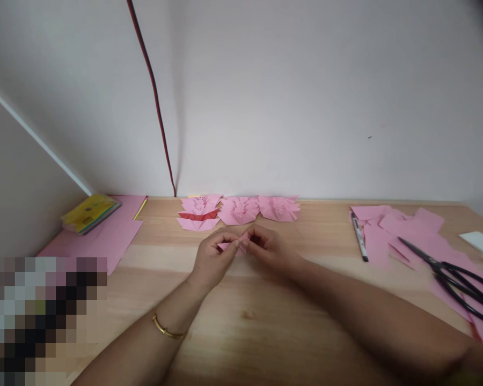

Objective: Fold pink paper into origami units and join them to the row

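Note:
Near the middle of the view, a small folded piece of pink paper [227,246] is pinched between both hands. My left hand [216,254], below a gold bangle, grips its left part between thumb and fingers. On the right side of the paper, my right hand [269,249] is closed in a pinch, its thumb close to the left thumb. Just beyond the hands lie folded pink paper pieces in three groups: a left one [199,222] with a red strip, a middle one [239,210] and a right one [279,208].
Black scissors [438,266] and a marker [359,238] lie by pink scraps [376,241] at right, near a white item [481,244]. At left, a yellow pad [89,213] rests on pink sheets [104,246]. A cable [155,91] hangs along the wall.

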